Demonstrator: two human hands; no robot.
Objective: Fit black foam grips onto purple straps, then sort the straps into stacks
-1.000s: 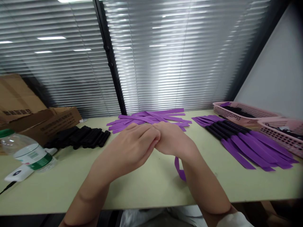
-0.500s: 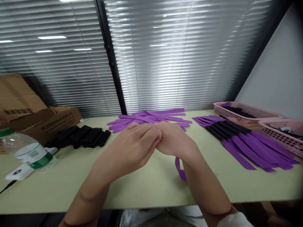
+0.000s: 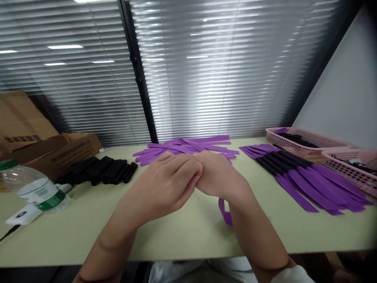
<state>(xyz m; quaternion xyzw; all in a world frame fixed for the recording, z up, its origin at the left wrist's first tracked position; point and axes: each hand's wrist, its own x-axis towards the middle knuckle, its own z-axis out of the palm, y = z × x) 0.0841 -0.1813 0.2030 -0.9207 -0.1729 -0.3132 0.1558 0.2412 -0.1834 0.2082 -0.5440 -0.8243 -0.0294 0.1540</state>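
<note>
The left hand (image 3: 166, 179) and right hand (image 3: 220, 175) meet above the table (image 3: 185, 236), fingers curled inward; the grip of each is hidden, so I cannot tell what either closes on. A purple strap (image 3: 225, 214) dangles below the right hand, partly behind the wrist. Beyond the hands lie loose purple strips (image 3: 188, 147); black pieces (image 3: 106, 169) sit to the left, black-sleeved purple straps (image 3: 315, 181) to the right, near pink baskets (image 3: 282, 142).

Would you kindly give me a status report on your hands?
Left hand and right hand together. Purple strap showing below right hand. Hands hide any grip.
</note>
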